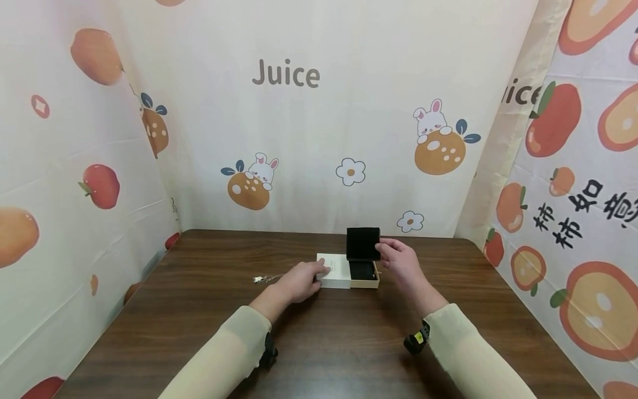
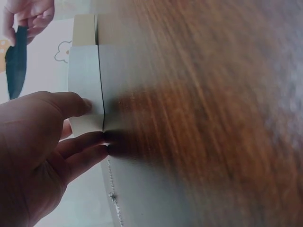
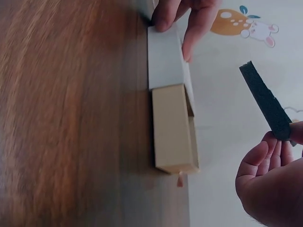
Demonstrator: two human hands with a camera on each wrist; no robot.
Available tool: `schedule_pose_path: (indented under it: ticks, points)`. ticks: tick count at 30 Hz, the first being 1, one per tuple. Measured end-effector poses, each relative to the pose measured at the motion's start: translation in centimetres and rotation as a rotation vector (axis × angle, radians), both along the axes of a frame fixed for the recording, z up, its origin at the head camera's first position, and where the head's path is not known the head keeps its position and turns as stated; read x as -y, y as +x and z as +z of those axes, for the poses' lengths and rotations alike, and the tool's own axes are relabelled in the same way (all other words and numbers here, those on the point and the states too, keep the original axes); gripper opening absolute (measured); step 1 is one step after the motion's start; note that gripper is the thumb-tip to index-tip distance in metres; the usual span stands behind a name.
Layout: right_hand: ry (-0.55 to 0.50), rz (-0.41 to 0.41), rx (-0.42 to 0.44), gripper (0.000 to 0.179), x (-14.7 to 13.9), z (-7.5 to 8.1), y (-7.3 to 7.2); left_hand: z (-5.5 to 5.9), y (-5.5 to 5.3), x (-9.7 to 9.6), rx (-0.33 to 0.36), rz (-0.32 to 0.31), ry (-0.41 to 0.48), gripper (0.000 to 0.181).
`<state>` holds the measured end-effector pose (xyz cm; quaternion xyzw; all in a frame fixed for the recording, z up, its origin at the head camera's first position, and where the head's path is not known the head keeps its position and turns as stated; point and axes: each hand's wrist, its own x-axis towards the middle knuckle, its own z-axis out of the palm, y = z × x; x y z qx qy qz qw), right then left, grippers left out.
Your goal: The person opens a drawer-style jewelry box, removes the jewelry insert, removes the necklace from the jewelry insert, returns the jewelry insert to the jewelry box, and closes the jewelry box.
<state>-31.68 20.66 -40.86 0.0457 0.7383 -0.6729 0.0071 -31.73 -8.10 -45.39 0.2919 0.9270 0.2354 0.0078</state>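
A small white drawer box [image 1: 335, 280] lies on the table, its cream inner tray [image 1: 365, 284] slid partly out to the right. My left hand [image 1: 301, 281] grips the left end of the white sleeve, fingers on top and at the front. Above the tray, my right hand [image 1: 400, 262] pinches the right edge of a black foam pad [image 1: 363, 244]; the right wrist view shows this pad [image 3: 265, 99] as a thin slab, raised clear of the box. Black lining [image 1: 361, 270] shows inside the tray. A silver chain [image 2: 111, 189] lies beside my left hand.
The brown wooden table [image 1: 329, 343] spreads around the box. A fruit-printed curtain [image 1: 299, 127] hangs behind the back edge, with similar cloth at both sides. A short ribbon tab [image 3: 180, 179] sticks out from the tray's end.
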Motion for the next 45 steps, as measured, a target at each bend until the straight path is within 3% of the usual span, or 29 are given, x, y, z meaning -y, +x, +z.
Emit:
schedule_pose_path:
  ticks: [8,22,39,45]
  points:
    - [0.017,-0.021,0.037,0.045,-1.1,-1.3,-0.3,-0.1,0.1,0.0,-0.025,-0.009,0.009,0.041]
    - [0.147,-0.019,0.120,0.042,-2.0,-2.2,-0.4,0.0,0.2,0.2,-0.006,0.001,0.003,0.042]
    - [0.234,-0.002,0.103,0.039,-1.5,-3.3,-0.4,0.0,0.3,0.0,-0.005,-0.004,0.012,0.042]
    - [0.280,-0.029,0.059,0.029,-0.7,-3.6,-0.3,0.0,0.3,0.0,0.002,0.000,0.008,0.043]
